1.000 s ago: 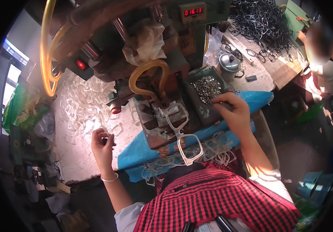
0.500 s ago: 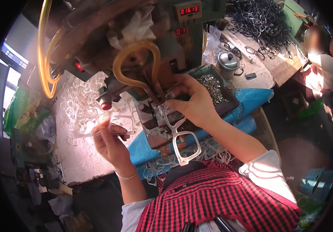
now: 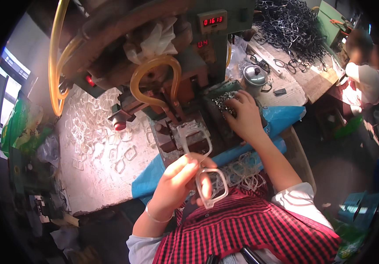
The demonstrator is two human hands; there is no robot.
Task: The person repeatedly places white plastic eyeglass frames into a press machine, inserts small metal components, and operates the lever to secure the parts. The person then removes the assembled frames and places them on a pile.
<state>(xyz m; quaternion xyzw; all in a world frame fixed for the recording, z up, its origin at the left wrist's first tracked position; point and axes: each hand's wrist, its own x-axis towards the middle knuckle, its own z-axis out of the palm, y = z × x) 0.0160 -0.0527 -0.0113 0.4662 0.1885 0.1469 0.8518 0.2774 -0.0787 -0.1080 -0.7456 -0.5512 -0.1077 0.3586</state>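
Note:
My left hand [image 3: 174,180] is closed around the middle of a clear eyeglass frame [image 3: 224,192], near its bridge. The frame's far rim reaches over the metal fixture [image 3: 165,145] under the machine; its near rim hangs toward my apron. My right hand [image 3: 247,118] is over the tray's small shiny metal pieces [image 3: 220,105], thumb and fingers curved and apart, fingertips at the pile. Whether a piece is between them is too small to see. A looped yellow tube [image 3: 135,83] comes down just behind the fixture.
The green machine with red displays [image 3: 213,20] stands ahead. Many clear frames [image 3: 90,121] lie on the left worktable; others [image 3: 246,174] are before me. Beyond the tray are a lidded metal pot [image 3: 255,75] and heaped black frames [image 3: 293,31]. Another person [image 3: 365,81] is at far right.
My right hand has let go of the frame at the fixture and moved right to the metal pieces. My left hand has moved right onto that frame; the other frame it held is out of it.

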